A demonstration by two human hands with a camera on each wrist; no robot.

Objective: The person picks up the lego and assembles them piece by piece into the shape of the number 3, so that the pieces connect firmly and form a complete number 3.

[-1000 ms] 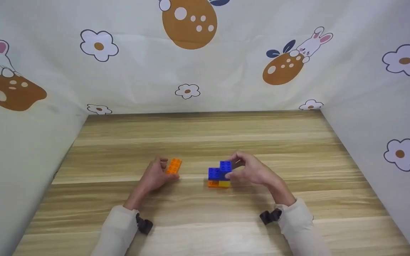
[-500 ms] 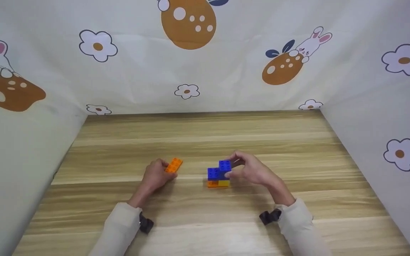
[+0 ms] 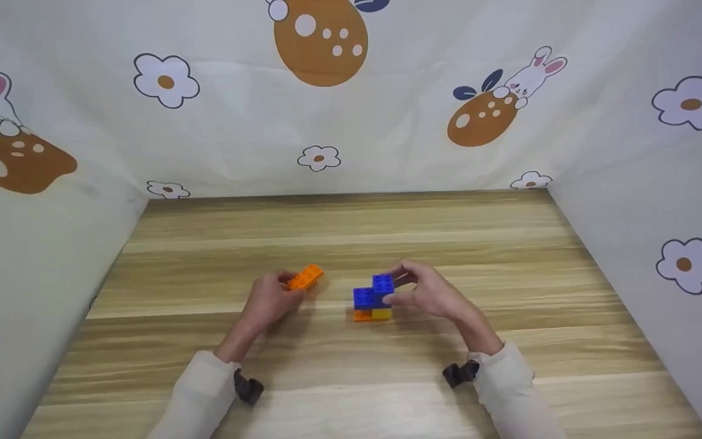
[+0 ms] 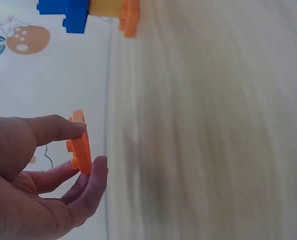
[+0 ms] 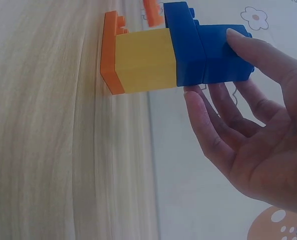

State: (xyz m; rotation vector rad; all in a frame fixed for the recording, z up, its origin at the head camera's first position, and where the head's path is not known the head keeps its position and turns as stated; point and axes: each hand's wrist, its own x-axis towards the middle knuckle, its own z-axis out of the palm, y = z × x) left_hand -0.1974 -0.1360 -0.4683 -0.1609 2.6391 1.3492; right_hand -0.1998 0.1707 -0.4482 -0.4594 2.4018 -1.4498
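Fingers [image 3: 284,281] pinching one orange plate [image 3: 306,277], one block stack [image 3: 373,299]

The left hand [image 3: 269,297] pinches with thumb and fingers; the right hand [image 3: 427,294] curls, thumb pressing.

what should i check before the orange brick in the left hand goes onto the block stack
1. Left hand has the orange brick pinched between thumb and fingers: ok.
2. Brick lifted clear of the table: ok, going by the wrist view.
3. Right hand steadies the block stack, fingertips on the upper blue blocks: ok.
4. Stack sits flat on its orange base plate: ok.
5. Blue studs on top free to take a brick: ok on the lower step; partly covered by fingers on the higher one.
6. Brick studs facing up and lined up with the stack: cannot tell.
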